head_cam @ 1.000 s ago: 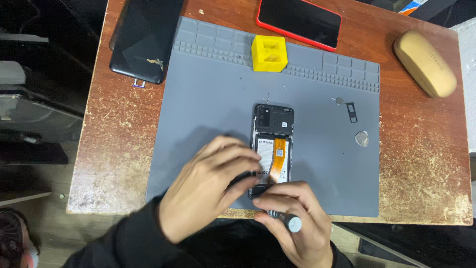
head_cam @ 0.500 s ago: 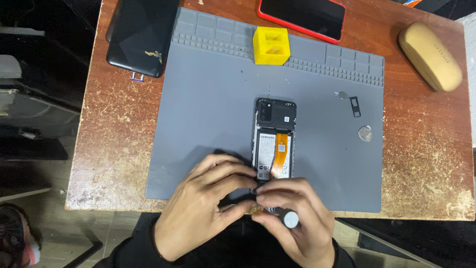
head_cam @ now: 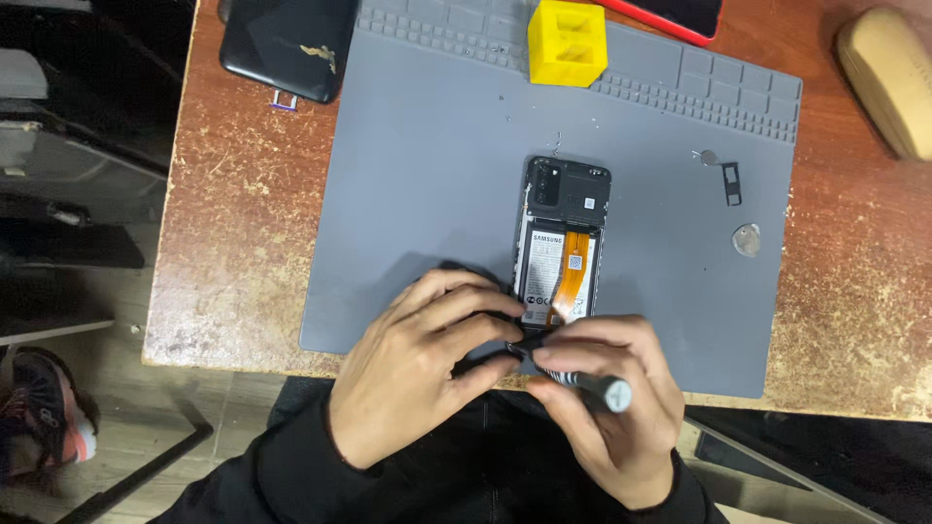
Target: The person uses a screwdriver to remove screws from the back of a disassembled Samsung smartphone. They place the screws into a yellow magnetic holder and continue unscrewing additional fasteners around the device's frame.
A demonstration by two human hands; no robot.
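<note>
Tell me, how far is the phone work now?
Done: the phone lies open on the grey mat, its back cover off, battery and orange flex cable bare. In hand: the left hand steadies its lower end while the right hand holds a screwdriver there. Left: the black top cover looks still in place.

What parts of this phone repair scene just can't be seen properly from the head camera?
- Opened phone: its lower end is hidden by the left hand and right hand.
- Screwdriver: its tip is covered by the fingers.
- Red phone and black phone: cut off by the top edge.
- Small parts on the grey mat: too small to identify.
</note>
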